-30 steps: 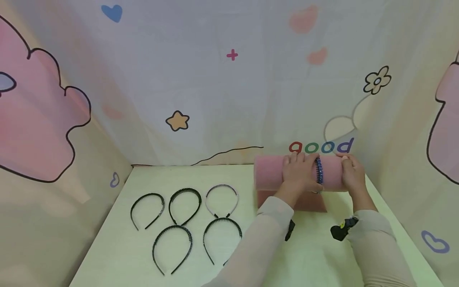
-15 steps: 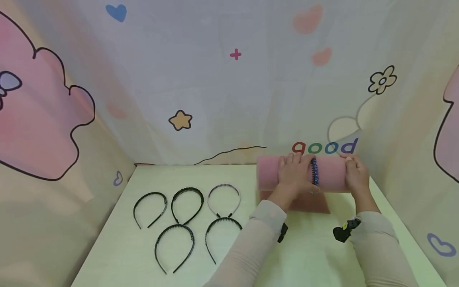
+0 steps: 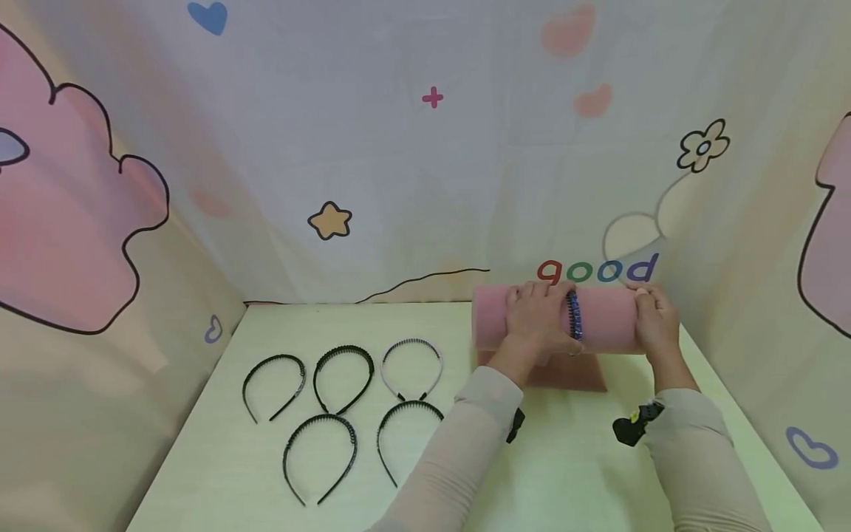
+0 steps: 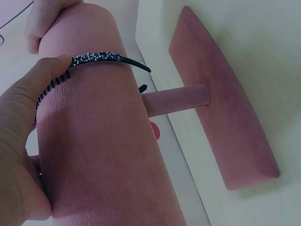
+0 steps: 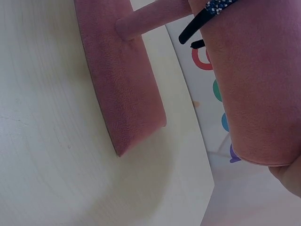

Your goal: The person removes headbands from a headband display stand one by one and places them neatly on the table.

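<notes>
A pink velvet headband display stand has a horizontal roll [image 3: 610, 314] on a short post [image 4: 181, 100] above a flat base [image 3: 568, 373]. Around the roll sits a dark toothed headband [image 3: 575, 314] with blue glitter; its tips [image 5: 195, 28] stick out below. My left hand [image 3: 535, 318] lies over the roll just left of that headband, its thumb [image 4: 44, 77] against the band's edge; the other fingers are mostly hidden in the left wrist view. With my right hand [image 3: 658, 325] I grip the roll's right end.
Several headbands lie on the pale table [image 3: 219, 458] to the left: black ones [image 3: 344, 351] and a light one [image 3: 412, 342]. A printed curtain [image 3: 399, 162] rises behind the table and at both sides.
My left hand and the glittery headband have slid a little to the left along the roll. My right hand stays at the right end, and the stand keeps its place.
</notes>
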`<act>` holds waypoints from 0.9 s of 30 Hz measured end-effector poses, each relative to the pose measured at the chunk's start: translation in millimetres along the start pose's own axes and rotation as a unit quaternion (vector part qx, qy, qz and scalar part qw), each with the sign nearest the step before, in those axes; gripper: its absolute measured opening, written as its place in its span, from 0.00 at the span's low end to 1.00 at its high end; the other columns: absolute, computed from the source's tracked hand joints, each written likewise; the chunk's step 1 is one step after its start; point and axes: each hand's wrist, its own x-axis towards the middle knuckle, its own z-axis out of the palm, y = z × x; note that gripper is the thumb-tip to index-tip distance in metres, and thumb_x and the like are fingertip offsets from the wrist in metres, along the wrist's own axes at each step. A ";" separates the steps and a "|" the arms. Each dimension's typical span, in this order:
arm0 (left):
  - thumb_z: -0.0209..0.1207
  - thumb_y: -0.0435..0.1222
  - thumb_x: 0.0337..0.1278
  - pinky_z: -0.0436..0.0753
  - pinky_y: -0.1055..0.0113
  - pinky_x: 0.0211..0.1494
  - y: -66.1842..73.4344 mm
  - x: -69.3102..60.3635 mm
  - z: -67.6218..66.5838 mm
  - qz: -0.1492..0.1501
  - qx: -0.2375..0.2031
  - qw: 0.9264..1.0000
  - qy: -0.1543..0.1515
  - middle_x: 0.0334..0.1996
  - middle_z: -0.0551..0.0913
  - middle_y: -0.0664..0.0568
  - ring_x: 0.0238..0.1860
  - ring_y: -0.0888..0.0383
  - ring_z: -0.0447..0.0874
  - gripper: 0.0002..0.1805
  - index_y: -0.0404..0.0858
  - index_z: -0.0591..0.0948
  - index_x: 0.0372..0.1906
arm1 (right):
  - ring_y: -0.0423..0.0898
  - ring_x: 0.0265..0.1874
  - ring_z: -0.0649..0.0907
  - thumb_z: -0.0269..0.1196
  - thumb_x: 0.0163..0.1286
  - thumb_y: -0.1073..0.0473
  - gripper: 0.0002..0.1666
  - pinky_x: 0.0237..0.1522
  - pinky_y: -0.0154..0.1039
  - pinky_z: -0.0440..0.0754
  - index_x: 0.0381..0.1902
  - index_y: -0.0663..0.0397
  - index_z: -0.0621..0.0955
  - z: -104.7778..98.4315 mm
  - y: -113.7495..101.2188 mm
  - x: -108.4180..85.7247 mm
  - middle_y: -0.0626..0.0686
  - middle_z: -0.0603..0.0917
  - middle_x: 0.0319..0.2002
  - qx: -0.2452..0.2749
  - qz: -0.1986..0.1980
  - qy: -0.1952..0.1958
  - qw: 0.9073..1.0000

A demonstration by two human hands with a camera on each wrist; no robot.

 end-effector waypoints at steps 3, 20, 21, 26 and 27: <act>0.63 0.72 0.22 0.56 0.59 0.59 -3.5 0.1 -0.5 0.002 -0.008 1.000 0.000 0.58 0.65 0.61 0.58 0.59 0.58 0.56 0.65 0.56 0.67 | 0.51 0.55 0.68 0.42 0.72 0.44 0.23 0.51 0.46 0.64 0.54 0.41 0.79 0.8 0.3 0.8 0.55 0.70 0.61 -0.003 -0.001 -0.005 1.000; 0.64 0.71 0.21 0.54 0.57 0.60 -17.0 -3.1 -7.1 -0.005 -0.016 1.000 -0.008 0.57 0.66 0.61 0.57 0.59 0.59 0.55 0.67 0.58 0.66 | 0.52 0.58 0.67 0.41 0.72 0.43 0.23 0.54 0.50 0.62 0.54 0.37 0.79 0.4 1.8 2.9 0.55 0.68 0.64 -0.004 0.009 -0.008 1.000; 0.64 0.71 0.21 0.54 0.57 0.60 -18.0 -3.4 -6.9 -0.006 -0.018 1.000 -0.007 0.57 0.66 0.61 0.57 0.59 0.59 0.54 0.67 0.58 0.66 | 0.52 0.58 0.67 0.41 0.72 0.43 0.23 0.55 0.50 0.62 0.54 0.37 0.79 0.0 1.9 3.2 0.55 0.68 0.64 -0.005 0.009 -0.007 1.000; 0.65 0.70 0.21 0.54 0.57 0.61 -24.8 -5.6 -5.8 -0.003 -0.028 1.000 -0.004 0.59 0.65 0.61 0.59 0.59 0.58 0.54 0.68 0.59 0.66 | 0.52 0.59 0.66 0.41 0.72 0.43 0.23 0.56 0.51 0.61 0.54 0.35 0.79 0.8 3.7 4.5 0.54 0.67 0.64 0.000 0.016 -0.008 1.000; 0.65 0.70 0.21 0.54 0.57 0.61 -26.0 -5.9 -5.6 -0.002 -0.028 1.000 -0.004 0.60 0.65 0.61 0.59 0.59 0.58 0.54 0.68 0.59 0.66 | 0.52 0.58 0.66 0.41 0.72 0.42 0.23 0.55 0.51 0.62 0.54 0.35 0.79 1.4 4.2 4.3 0.54 0.68 0.64 0.002 0.018 -0.008 1.000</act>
